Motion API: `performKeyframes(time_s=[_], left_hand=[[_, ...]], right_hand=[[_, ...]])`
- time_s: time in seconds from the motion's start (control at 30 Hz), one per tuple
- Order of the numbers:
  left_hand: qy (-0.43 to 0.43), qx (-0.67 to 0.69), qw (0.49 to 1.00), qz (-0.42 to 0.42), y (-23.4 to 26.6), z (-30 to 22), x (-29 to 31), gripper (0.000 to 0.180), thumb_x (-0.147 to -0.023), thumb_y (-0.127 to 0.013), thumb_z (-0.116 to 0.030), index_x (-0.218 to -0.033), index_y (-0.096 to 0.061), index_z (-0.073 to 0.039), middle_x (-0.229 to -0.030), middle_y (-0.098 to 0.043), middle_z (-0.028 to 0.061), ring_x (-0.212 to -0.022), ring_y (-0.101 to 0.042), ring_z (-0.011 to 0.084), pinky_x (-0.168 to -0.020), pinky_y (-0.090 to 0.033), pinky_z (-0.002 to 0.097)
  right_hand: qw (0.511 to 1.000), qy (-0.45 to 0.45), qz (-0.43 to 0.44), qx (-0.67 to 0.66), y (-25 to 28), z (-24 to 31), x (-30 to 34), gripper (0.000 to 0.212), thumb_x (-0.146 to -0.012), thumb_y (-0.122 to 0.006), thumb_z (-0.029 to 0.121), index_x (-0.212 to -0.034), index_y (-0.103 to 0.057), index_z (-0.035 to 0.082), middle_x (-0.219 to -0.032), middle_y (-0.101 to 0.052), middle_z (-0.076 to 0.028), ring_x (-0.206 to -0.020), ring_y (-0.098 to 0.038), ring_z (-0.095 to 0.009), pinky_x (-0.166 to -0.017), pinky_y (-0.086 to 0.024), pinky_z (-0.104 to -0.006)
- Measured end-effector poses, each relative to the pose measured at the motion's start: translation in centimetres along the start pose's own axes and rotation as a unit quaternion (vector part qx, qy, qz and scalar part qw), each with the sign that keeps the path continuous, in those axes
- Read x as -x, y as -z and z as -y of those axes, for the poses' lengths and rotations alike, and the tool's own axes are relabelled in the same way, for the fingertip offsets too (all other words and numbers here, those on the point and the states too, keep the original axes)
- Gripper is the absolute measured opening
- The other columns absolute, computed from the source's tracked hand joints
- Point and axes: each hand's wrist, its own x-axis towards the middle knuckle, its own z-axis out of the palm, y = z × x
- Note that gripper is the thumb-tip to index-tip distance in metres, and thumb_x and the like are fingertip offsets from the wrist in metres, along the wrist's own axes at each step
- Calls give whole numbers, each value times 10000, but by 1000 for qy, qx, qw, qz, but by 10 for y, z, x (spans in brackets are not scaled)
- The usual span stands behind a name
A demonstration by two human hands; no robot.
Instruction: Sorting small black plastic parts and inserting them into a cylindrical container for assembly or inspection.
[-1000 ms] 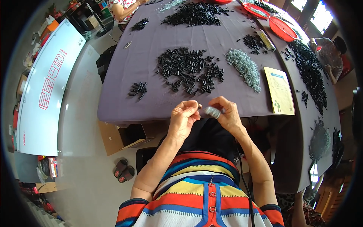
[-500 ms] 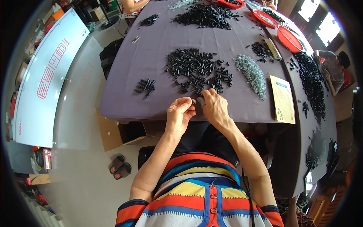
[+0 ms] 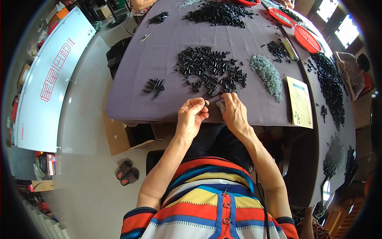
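Observation:
My left hand is closed in a pinch on a small black tube-shaped piece, just above the table's near edge. To its right, my right hand reaches to the near rim of a heap of black tube-shaped pieces, its fingers bent and pressed together. A pale greyish thing shows beside its thumb; I cannot make out what it is. What the right fingertips pinch is hidden. A few black pieces lie in a small group left of the heap.
A pile of small clear pieces and a yellow booklet lie to the right on the purple-grey tablecloth. Farther off are more black heaps and red baskets. An open cardboard box stands below the table's left side.
My right hand has moved right and slightly forward, away from my left hand, to the heap's near edge. The left hand still pinches the black piece, raised slightly.

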Motion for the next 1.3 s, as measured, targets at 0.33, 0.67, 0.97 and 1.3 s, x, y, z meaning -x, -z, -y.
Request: performKeyframes(time_s=[0.33, 0.67, 0.97, 1.3], left_hand=[[-7, 3, 1000, 8, 3, 3, -1, 66, -894, -618, -58, -957, -635, -54, -916, -658, 86, -716, -603, 132, -644, -504, 283], [17, 10, 1000, 12, -7, 10, 7, 58, -884, -646, -72, -933, -624, -50, -885, -666, 79, -686, -607, 112, -638, -505, 249], [10, -4, 1000, 7, -17, 20, 9, 69, -880, -658, -75, -938, -626, -59, -881, -665, 64, -680, -584, 108, -627, -485, 241], [-12, -3, 1000, 11, -19, 23, 12, 70, -878, -658, -58, -938, -621, -63, -880, -666, 62, -692, -590, 111, -641, -496, 241]], right_hand=[[999, -13, -11, -45, 9, 1, 14, 252, -740, -585, -43, -976, -564, 42, -925, -533, -160, -850, -564, -376, -722, -470, -452], [994, 14, -18, -106, 19, -3, 18, 131, -803, -605, 31, -916, -539, 31, -871, -547, -169, -806, -578, -368, -679, -478, -447], [943, -11, -28, -330, 28, 12, 29, 289, -693, -563, -134, -952, -579, -9, -877, -617, -183, -826, -630, -364, -706, -510, -387], [944, -14, -33, -328, 24, 12, 31, 253, -697, -610, -118, -918, -583, 2, -838, -621, -165, -766, -633, -346, -639, -508, -379]])
